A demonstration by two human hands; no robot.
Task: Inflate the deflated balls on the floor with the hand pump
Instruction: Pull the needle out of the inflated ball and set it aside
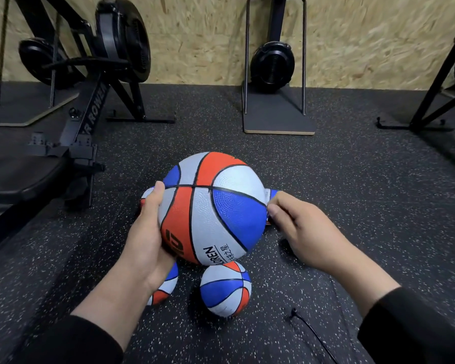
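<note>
A red, white and blue basketball (213, 211) is lifted off the floor in front of me. My left hand (147, 232) grips its left side, thumb on top and fingers underneath. At the ball's right edge is my right hand (300, 232), its thumb touching the ball; the fingers are loosely curled and nothing shows in them. A smaller ball of the same colours (225, 288) lies on the floor below. Another ball (166, 287) is half hidden under my left wrist. Parts of two more balls (271, 194) show behind the big one. No pump is in view.
A thin black cord (313, 333) lies on the speckled rubber floor (352, 193) at the lower right. A black rowing machine (84, 122) stands to the left. A fan unit on a board (276, 119) stands at the back, by the chipboard wall.
</note>
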